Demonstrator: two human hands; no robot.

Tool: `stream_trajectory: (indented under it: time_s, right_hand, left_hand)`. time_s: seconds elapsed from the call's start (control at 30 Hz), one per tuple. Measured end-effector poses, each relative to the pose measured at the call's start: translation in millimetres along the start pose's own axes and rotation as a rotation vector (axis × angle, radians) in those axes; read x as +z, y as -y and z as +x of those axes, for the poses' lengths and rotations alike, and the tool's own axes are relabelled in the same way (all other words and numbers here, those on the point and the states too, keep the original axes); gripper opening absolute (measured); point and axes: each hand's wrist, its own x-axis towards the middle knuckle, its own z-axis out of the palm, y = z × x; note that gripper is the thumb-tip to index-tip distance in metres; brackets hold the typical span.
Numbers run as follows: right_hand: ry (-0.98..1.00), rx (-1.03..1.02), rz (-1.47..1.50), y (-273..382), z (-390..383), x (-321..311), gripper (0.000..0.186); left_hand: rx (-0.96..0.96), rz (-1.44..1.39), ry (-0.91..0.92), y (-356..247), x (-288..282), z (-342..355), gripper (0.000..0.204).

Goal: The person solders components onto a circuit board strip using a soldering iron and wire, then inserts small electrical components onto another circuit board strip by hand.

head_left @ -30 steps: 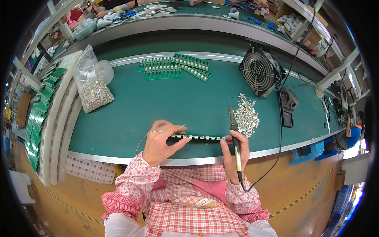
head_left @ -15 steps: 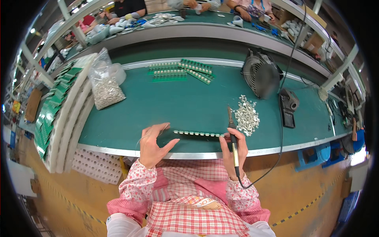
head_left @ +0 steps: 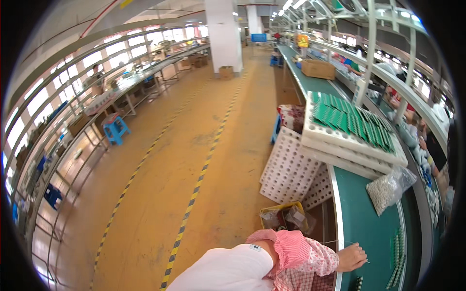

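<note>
- Head: our left hand [head_left: 352, 258] is curled around wire [head_left: 328, 242]; our right hand is out of view, so we cannot tell.
- One board [head_left: 358, 283] shows cut off over the bench [head_left: 361, 213].
- We judge a few set-down boards [head_left: 398, 254] done, many stacked boards [head_left: 349, 121] left.

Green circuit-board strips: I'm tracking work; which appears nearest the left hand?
The strip cut off by the lower edge, below the left hand; others show farther right or on white foam.
</note>
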Motion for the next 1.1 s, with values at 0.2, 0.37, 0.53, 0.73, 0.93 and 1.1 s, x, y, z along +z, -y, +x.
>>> stream_trajectory:
  time_s: [0.2,0.37,0.53,0.73,0.93,1.1]
  right_hand:
    - [0.070,-0.046,-0.008,-4.0,2.7,-8.8,0.030]
    - [0.088,-0.068,-0.006,-10.7,7.1,-11.4,0.030]
    - [0.106,-0.086,-0.027,-18.1,14.0,-13.5,0.030]
    - [0.114,-0.081,-0.034,-22.8,21.0,-11.4,0.031]
    - [0.118,-0.088,-0.043,-24.5,25.1,-8.7,0.032]
    - [0.117,-0.098,-0.041,-28.4,28.5,-6.9,0.032]
  left_hand:
    - [-0.009,0.042,-0.033,-11.6,2.5,-3.1,0.019]
    - [0.021,0.078,-0.043,-13.3,1.7,-3.0,0.020]
    - [0.009,0.075,-0.028,-16.9,-1.7,-2.0,0.022]
    - [-0.013,0.044,0.021,-16.8,-3.9,-1.5,0.021]
    - [-0.009,0.031,0.046,-15.4,-2.7,-2.6,0.021]
    - [-0.020,0.028,0.024,-11.9,5.5,-1.8,0.020]
